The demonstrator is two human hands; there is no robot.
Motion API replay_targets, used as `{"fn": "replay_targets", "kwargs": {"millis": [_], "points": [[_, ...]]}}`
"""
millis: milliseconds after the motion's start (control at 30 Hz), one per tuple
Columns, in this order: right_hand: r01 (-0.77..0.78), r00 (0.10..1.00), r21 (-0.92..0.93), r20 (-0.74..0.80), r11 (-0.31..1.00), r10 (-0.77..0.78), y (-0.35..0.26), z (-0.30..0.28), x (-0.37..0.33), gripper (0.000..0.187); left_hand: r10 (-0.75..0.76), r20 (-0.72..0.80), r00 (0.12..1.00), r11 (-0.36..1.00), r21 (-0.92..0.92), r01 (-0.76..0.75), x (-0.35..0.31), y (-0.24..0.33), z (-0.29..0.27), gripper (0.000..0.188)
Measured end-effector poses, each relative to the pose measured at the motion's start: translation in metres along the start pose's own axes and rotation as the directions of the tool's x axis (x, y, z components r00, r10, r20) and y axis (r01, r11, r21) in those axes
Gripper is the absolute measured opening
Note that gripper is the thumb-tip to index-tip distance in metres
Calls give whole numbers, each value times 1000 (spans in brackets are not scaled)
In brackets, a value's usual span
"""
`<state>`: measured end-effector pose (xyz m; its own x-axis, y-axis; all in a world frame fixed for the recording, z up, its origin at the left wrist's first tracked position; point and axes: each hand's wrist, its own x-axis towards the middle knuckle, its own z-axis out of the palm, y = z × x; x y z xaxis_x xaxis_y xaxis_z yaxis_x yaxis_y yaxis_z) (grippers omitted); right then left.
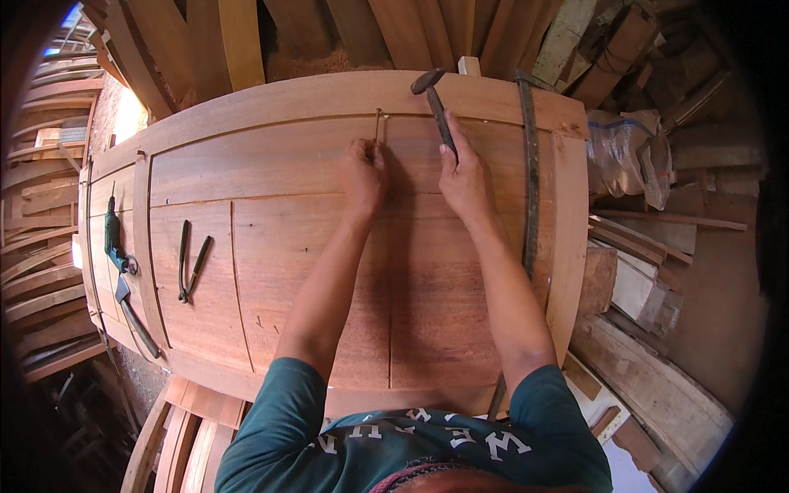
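Observation:
A large wooden door panel with a raised frame lies flat in front of me. My left hand is closed near its far side, pinching a thin nail-like rod whose upper end reaches the far frame rail. To its right, my right hand grips the dark handle of a hammer. The hammer's head is over the far rail, apart from the rod. On the panel's left part lie dark-handled pincers, their handles spread.
A long metal bar clamp crosses the panel on the right. At the far left lie a green power drill and a flat-bladed tool with a dark handle. Boards stand behind; a clear plastic bag and wood offcuts are at right.

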<state>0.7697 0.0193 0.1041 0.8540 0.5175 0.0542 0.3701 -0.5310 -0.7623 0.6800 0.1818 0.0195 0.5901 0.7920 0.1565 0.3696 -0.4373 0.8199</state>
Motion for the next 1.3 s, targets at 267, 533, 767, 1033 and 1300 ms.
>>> {"fn": "replay_targets", "kwargs": {"millis": [267,533,767,1033,1300], "points": [[14,998,21,59,1000,-15,-6,7,-3,60,10,3,1000,995,97,-10,0,9,-2,8],[159,985,-106,84,982,-150,-28,22,3,59,48,-5,999,989,144,-46,1,-3,6,10],[25,996,-94,92,995,-16,-23,15,3,61,-176,-21,984,973,-156,170,5,7,-1,17],[-23,996,-17,83,1000,24,-13,7,-1,61,-140,18,990,985,-97,141,5,6,-4,13],[213,976,34,-58,976,-211,-16,16,-3,62,-67,8,998,997,38,66,-1,5,0,9]]}}
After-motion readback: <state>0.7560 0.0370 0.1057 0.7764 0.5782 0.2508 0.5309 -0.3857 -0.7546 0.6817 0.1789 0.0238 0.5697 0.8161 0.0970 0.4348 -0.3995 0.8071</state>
